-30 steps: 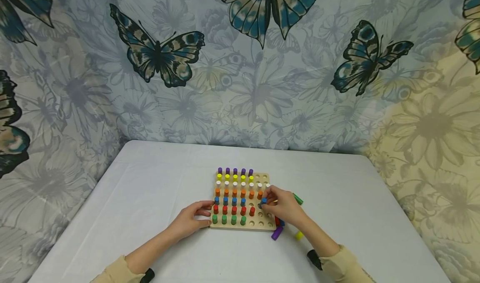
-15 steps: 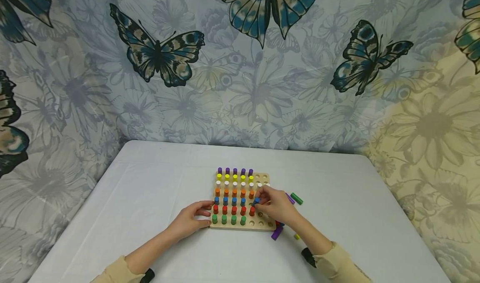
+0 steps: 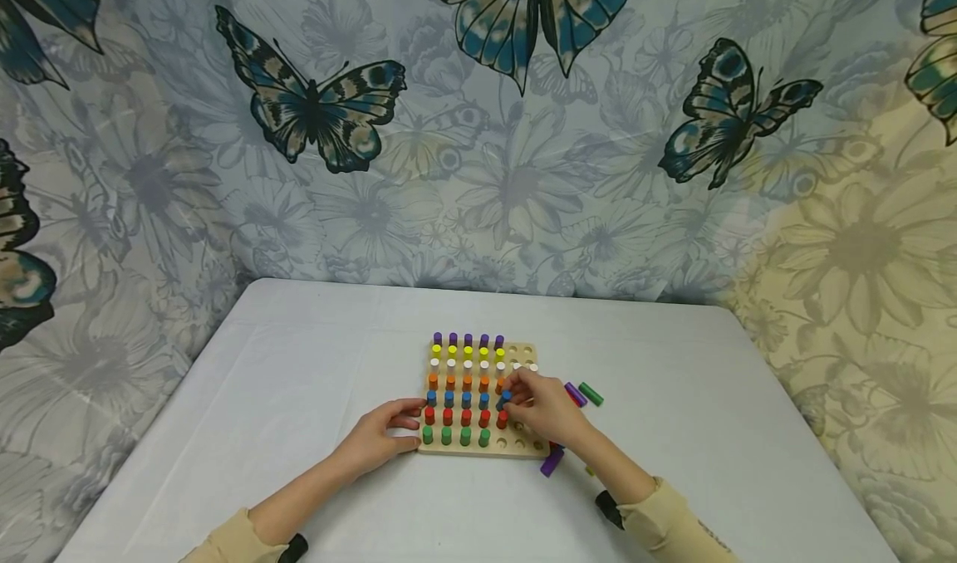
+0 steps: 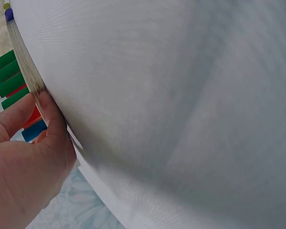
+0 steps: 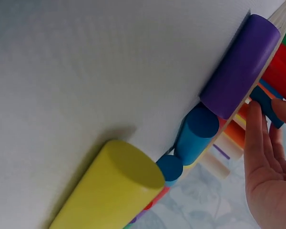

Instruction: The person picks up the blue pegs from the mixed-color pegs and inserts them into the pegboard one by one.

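A wooden pegboard (image 3: 523,447) carries rows of purple, yellow, white, orange, blue, red and green pegs. My right hand (image 3: 549,405) is over its right half, and the thumb and fingers pinch a blue peg (image 3: 505,398) at the right end of the blue row. In the right wrist view that blue peg (image 5: 267,106) leans between thumb and fingertips, beside the red pegs. At the near left corner, my left hand (image 3: 381,434) holds the board's edge with thumb and fingers. The left wrist view shows these fingertips right at the edge, next to a green peg (image 4: 16,98).
Loose pegs lie right of the board: a green one (image 3: 591,394), a purple one (image 3: 575,394) and another purple one (image 3: 552,462) by the near right corner. Close to the right wrist camera lies a yellow peg (image 5: 109,191). A white cloth (image 3: 336,330) covers the table.
My right hand has moved left with the blue peg, from the open holes at the right to the spot beside the standing blue pegs. My left hand has stayed put.
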The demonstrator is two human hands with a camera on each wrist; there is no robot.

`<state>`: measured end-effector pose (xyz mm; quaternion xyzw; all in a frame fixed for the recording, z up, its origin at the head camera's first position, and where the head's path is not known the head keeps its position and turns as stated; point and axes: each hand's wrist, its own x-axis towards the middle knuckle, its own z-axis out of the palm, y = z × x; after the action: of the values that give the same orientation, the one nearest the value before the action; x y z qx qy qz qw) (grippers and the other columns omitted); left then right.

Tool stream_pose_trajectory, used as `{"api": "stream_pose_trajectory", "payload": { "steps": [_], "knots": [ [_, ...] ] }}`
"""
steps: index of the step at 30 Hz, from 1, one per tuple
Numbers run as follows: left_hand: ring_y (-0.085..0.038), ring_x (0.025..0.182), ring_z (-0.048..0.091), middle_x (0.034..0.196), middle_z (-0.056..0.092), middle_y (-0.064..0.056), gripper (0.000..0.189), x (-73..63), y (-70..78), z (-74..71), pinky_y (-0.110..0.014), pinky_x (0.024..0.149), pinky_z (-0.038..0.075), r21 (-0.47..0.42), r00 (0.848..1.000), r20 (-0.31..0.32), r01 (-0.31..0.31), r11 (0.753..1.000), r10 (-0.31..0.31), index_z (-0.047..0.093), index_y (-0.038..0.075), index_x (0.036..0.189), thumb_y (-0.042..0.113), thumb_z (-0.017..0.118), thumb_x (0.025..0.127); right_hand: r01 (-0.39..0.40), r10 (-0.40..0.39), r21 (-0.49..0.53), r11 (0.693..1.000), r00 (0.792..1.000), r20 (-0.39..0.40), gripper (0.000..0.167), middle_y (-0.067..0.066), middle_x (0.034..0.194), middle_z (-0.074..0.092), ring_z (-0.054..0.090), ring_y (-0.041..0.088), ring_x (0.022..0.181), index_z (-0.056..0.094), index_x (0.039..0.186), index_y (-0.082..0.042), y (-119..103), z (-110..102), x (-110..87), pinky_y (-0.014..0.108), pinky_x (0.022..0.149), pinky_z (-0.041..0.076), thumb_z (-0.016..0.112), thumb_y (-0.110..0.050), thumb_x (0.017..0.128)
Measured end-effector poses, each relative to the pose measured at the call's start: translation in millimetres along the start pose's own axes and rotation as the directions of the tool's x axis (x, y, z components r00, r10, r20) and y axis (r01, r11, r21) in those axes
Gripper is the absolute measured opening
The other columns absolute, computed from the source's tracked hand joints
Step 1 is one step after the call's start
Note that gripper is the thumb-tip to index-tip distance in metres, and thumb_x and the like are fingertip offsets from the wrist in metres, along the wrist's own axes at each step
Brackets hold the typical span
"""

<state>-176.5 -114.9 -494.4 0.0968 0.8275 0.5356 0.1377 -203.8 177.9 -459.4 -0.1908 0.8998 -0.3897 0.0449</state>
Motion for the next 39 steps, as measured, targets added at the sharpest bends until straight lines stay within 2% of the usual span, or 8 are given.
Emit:
{"api": "stream_pose_trajectory", "payload": {
  "steps": [7, 18, 23, 31, 39],
  "knots": [
    [-0.02, 0.105, 0.061, 0.123, 0.061, -0.006, 0.054, -0.7, 0.1, -1.0, -0.038, 0.089, 0.049, -0.003, 1.0, 0.006, -0.006, 1.0, 0.006, 0.057, 0.006, 0.134, 0.007, 0.076, 0.083, 0.022, -0.022, -0.019, 1.0, 1.0, -0.001, 0.02, 0.002, 0.094, 0.067, 0.064, 0.015, 0.086, 0.061, 0.102, -0.005, 1, 2, -1.0, 0.027, 0.076, 0.054, 0.072, -0.001, 0.086],
    [-0.02, 0.105, 0.061, 0.123, 0.061, -0.006, 0.054, -1.6, 0.6, 0.2, -0.037, 0.089, 0.05, -0.005, 1.0, 0.006, -0.009, 1.0, 0.009, 0.056, 0.006, 0.134, 0.007, 0.076, 0.084, 0.064, -0.064, 0.004, 0.998, 0.998, -0.008, 0.019, 0.004, 0.095, 0.068, 0.065, 0.013, 0.085, 0.063, 0.103, -0.004, 3, 1, -3.9, 0.025, 0.076, 0.054, 0.07, -0.001, 0.087],
    [-0.02, 0.105, 0.061, 0.123, 0.061, -0.006, 0.054, -1.8, -0.4, 0.8, -0.036, 0.089, 0.049, -0.002, 1.0, 0.006, -0.013, 1.0, 0.013, 0.056, 0.006, 0.134, 0.007, 0.075, 0.084, 0.051, -0.051, -0.003, 0.999, 0.999, -0.016, 0.018, 0.002, 0.097, 0.069, 0.064, 0.012, 0.085, 0.064, 0.104, -0.006, 4, 0, -6.8, 0.023, 0.076, 0.053, 0.071, -0.002, 0.087],
    [-0.02, 0.104, 0.062, 0.123, 0.061, -0.007, 0.054, -1.5, 0.7, 0.5, -0.032, 0.087, 0.049, -0.004, 1.0, 0.006, -0.015, 1.0, 0.015, 0.057, 0.006, 0.134, 0.007, 0.076, 0.083, 0.029, -0.03, -0.017, 0.999, 0.997, -0.07, 0.017, -0.005, 0.09, 0.066, 0.063, 0.011, 0.082, 0.065, 0.101, -0.009, 6, -6, -12.3, 0.022, 0.074, 0.053, 0.073, -0.004, 0.086],
    [-0.02, 0.104, 0.061, 0.123, 0.061, -0.007, 0.054, -1.6, 1.6, -0.3, -0.036, 0.089, 0.049, -0.007, 1.0, 0.009, -0.009, 1.0, 0.009, 0.056, 0.005, 0.134, 0.007, 0.076, 0.084, 0.02, -0.02, -0.006, 1.0, 0.995, -0.1, 0.018, -0.003, 0.09, 0.067, 0.063, 0.012, 0.081, 0.065, 0.102, -0.006, 12, -16, -19.7, 0.024, 0.072, 0.053, 0.073, -0.005, 0.086]
  ]
}}
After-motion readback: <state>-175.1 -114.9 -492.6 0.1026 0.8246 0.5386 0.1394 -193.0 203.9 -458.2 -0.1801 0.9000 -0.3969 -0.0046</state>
